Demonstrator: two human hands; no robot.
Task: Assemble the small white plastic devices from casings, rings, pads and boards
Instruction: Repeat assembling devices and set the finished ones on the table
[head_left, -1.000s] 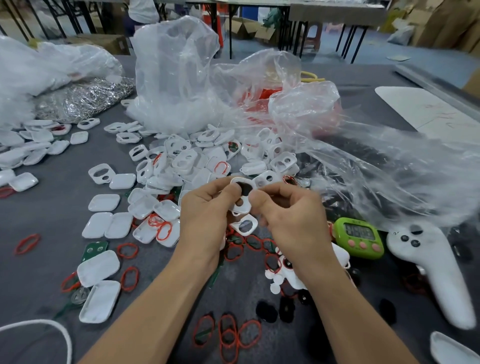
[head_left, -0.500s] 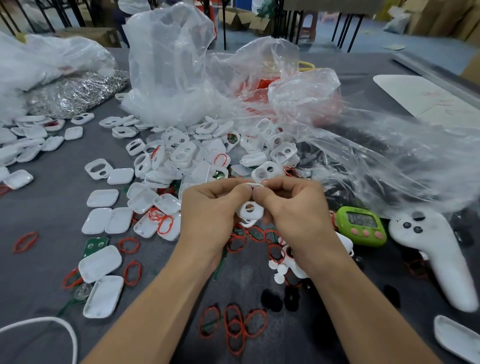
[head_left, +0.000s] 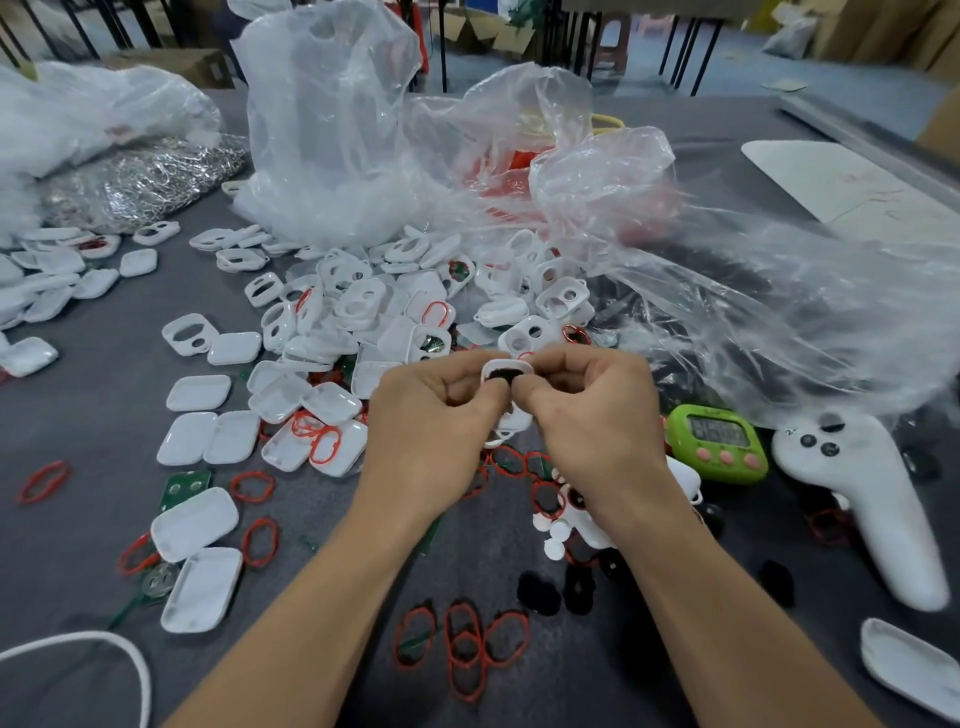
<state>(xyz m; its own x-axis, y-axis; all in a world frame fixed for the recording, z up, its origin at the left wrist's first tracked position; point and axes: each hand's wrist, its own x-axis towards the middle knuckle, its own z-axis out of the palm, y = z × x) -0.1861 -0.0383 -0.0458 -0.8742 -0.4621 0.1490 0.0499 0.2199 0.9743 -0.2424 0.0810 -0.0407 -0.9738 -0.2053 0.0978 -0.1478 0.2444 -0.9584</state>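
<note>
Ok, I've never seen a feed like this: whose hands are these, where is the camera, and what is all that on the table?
No robot here: a person works bare-handed, filmed by a head-worn camera looking down. The left hand and right hand together pinch a white casing with a black pad in its opening. On the grey table lie loose casings, red rings, spare black pads, a green board, clear plastic bags, a green timer and a white controller.

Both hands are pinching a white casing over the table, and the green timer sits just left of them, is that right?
Not quite: the green timer sits right of them, beside the right hand, not left. The head view shows it. The left hand and right hand do pinch the white casing over the table.
</note>
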